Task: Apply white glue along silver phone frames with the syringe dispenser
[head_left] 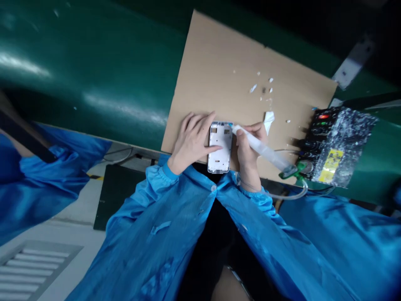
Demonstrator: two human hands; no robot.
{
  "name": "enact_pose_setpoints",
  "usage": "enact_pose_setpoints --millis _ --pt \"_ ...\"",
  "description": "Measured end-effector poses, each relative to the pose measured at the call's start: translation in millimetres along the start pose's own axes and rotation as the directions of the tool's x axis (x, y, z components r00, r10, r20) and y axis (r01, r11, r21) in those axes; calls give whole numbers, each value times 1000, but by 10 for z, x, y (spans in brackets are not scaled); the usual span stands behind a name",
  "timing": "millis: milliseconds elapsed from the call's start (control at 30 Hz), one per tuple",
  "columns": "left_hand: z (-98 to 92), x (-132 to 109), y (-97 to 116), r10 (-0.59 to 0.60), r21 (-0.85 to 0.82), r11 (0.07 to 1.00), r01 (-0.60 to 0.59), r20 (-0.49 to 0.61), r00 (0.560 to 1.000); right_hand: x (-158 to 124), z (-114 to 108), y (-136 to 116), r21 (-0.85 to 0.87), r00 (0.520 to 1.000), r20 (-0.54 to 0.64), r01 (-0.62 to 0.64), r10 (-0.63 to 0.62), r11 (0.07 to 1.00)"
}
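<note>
A white phone frame [220,152] with small cut-outs lies near the front edge of the cardboard. My left hand [193,138] holds it from the left, index finger along the upper left corner and thumb across its face. In my right hand [249,146] is a slanted translucent dispensing syringe [265,150], gripped between thumb and fingers near its lower tip. That tip is at the frame's upper right corner, beside a small blue spot. A green adapter [293,170] with a clear hose caps the syringe's other end.
The brown cardboard sheet [216,62] covers part of the green table [125,75]. White scraps [268,120] lie on it. A stained dispenser box [338,146] with lit indicators stands at right, near another pale panel [354,65]. A person in blue sleeves [46,167] is at left.
</note>
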State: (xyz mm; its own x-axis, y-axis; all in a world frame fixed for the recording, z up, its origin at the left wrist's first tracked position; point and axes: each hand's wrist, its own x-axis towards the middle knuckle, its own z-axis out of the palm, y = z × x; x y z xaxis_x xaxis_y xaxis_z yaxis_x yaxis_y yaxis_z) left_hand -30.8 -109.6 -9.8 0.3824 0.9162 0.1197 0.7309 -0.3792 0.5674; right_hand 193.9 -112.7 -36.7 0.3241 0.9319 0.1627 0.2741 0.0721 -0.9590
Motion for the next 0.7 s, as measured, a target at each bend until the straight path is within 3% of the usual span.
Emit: enact_pose_setpoints --millis 167,267,367,467,533,600,700 --pt "-122 44 -125 -34 155 987 37 -23 999 7 -32 -76 93 986 -135 -88 100 992" --pt "-250 118 -179 -151 305 938 162 -60 987 32 -15 -68 168 974 -181 -108 138 980" --pt "-322 143 -39 -295 433 851 298 -76 952 44 9 -46 215 962 -207 -135 180 967" --pt "-286 199 143 -321 517 808 284 -19 947 33 49 -34 235 960 -208 -137 188 962" --pt "-265 341 151 -338 547 791 274 18 941 23 77 -40 235 967 -191 -120 167 965" --pt "-319 593 25 -391 557 773 304 41 919 14 95 -55 222 974 -171 -108 148 969" --pt "-589 1115 -311 -460 583 734 350 47 887 -9 101 -92 195 978 -161 -101 134 975"
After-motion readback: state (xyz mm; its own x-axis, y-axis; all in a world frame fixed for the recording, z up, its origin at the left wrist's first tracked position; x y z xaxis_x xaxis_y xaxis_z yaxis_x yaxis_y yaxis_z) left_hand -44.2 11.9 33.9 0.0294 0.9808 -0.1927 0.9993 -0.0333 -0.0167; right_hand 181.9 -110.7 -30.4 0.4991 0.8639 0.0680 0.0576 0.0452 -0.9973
